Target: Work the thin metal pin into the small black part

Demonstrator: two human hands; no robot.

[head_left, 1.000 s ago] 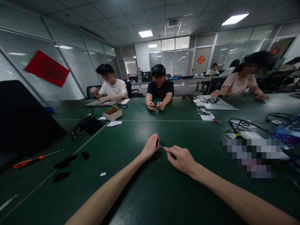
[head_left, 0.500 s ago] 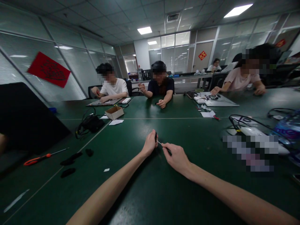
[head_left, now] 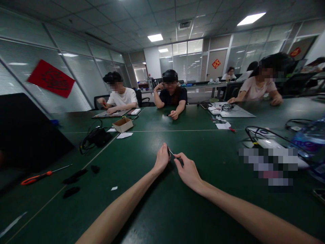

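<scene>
My left hand (head_left: 161, 160) is closed around a small black piece (head_left: 168, 151), mostly hidden by the fingers. From its right side, my right hand (head_left: 189, 172) pinches a thin metal rod (head_left: 171, 153) between thumb and forefinger. The rod slants up and left, and its far end meets or comes very near the black piece; which of these I cannot tell. Both hands are close together over the green table (head_left: 142, 206). Whether the rod belongs to a larger tool is hidden by my right fingers.
To the left lie an orange-and-black screwdriver (head_left: 47, 174), several black pieces (head_left: 71, 192) and a white scrap (head_left: 114, 188). Farther off are an open cardboard box (head_left: 123, 125) and a black cable bundle (head_left: 95, 138). A white power strip (head_left: 276, 150) and a bottle (head_left: 311, 137) stand right. Co-workers sit opposite.
The view has shifted slightly. My hands keep their hold, and the rod now slopes a little more steeply. The person opposite has raised one hand to the head.
</scene>
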